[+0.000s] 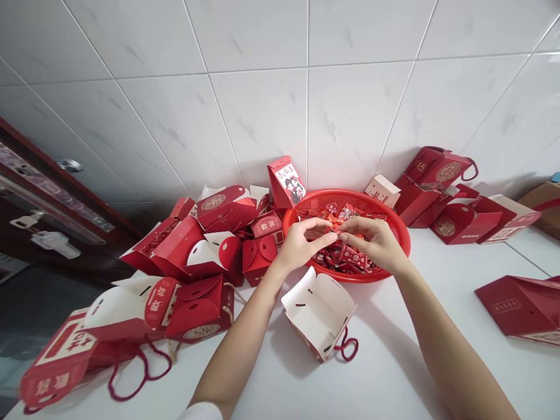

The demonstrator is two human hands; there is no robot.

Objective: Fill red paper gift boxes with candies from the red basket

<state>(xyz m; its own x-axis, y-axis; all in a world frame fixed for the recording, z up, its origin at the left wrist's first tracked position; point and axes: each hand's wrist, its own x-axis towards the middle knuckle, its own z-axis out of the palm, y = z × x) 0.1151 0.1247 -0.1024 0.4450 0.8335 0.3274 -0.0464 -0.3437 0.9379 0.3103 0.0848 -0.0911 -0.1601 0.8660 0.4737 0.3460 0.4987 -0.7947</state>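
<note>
Over a red plastic basket [402, 233] full of small red wrapped candies [347, 256], my left hand [301, 244] and my right hand [377, 240] meet at the fingertips. Both are closed in a pinch on a small orange-red wrapped candy [336, 224], partly hidden by the fingers. Just in front of the basket stands an open gift box [322, 303] with a white inside and slots in its flaps. A dark red cord [350, 345] hangs from its right side.
Several red gift boxes [205, 303] crowd the left side, some with cord handles. More boxes [466, 221] stand at the back right, and one red box [520, 306] lies at the right edge. Behind runs a tiled wall [262, 116]; a door with keys [48, 233] is at left.
</note>
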